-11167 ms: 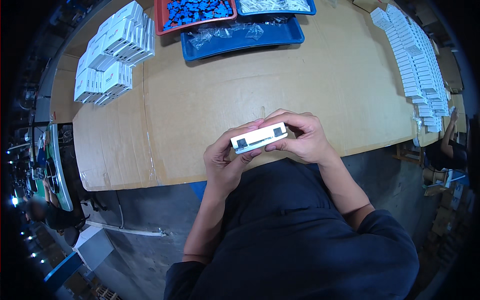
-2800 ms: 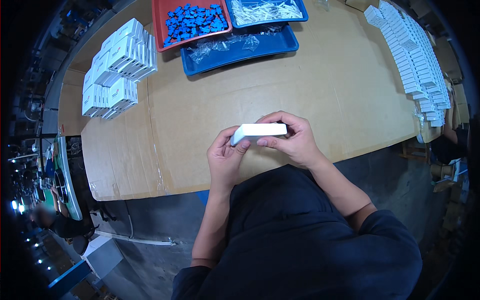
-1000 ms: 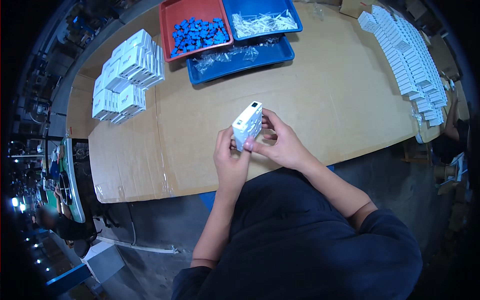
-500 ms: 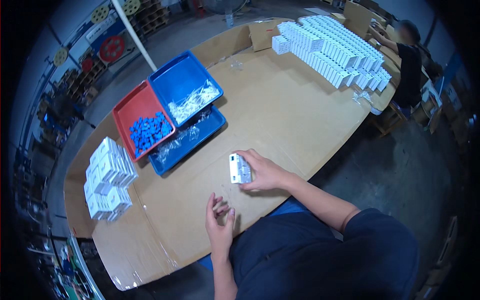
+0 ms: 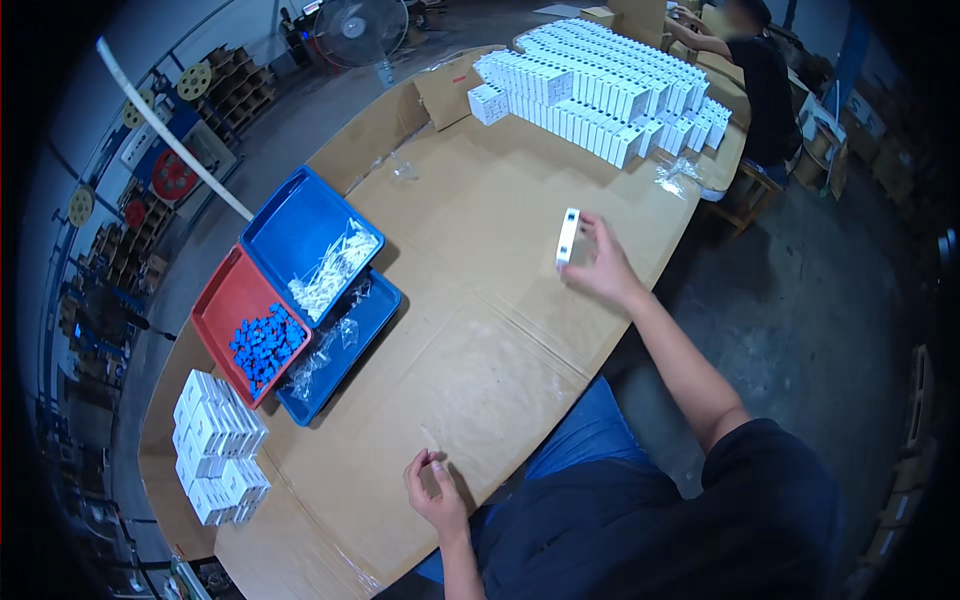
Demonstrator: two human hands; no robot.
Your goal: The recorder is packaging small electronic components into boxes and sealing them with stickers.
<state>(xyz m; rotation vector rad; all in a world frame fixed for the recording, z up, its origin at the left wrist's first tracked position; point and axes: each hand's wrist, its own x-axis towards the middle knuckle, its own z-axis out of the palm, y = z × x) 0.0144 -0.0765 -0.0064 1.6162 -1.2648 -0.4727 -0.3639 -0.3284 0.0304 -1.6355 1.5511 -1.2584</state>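
Observation:
My right hand (image 5: 606, 268) grips a flat white plastic housing (image 5: 567, 238) with small dark openings along the side that shows. It is held above the cardboard-covered table (image 5: 480, 370), pinched at its ends between thumb and fingers. Part of the housing's broad face is hidden by the hand. Near the table's front edge, my left hand (image 5: 437, 500) is loosely curled, thumb and fingers apart, with nothing between them. Long rows of similar white housings (image 5: 600, 90) stand stacked at the far right. A smaller stack of white housings (image 5: 212, 425) is at the left.
A red tray (image 5: 215, 300) holds small blue parts, and a blue tray (image 5: 290, 215) holds thin white pieces. Both overlap a lower blue tray (image 5: 310, 405) with clear plastic bits. Cardboard walls (image 5: 380, 130) edge the far side. Another person (image 5: 755, 90) sits at the far right.
My right hand has moved away from me and to the right with the housing, which has turned edge-on. My left hand stays near the front edge. The whole view has shifted.

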